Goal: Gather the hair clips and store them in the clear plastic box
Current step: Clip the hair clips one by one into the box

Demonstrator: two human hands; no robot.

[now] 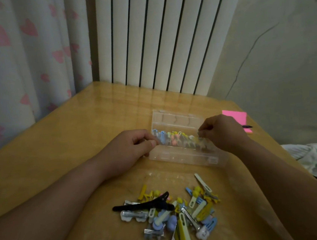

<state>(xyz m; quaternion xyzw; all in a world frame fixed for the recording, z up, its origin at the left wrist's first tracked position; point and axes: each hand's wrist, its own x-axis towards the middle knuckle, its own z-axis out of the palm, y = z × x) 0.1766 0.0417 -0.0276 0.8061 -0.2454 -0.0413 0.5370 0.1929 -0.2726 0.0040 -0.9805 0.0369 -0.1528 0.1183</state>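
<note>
Two hands busy: left hand (135, 147) and right hand (221, 132) each pinch an end of a row of clips (177, 139), held between them over the clear plastic box (187, 158). Loose hair clips (175, 210) heaped between the forearms. Best lowered level, both ends together.

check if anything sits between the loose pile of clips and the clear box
Nothing visible lies on the table between the pile of clips and the box. The box is open, but the left hand and right hand hold a row of clips across it, partly covering the opening.
</note>
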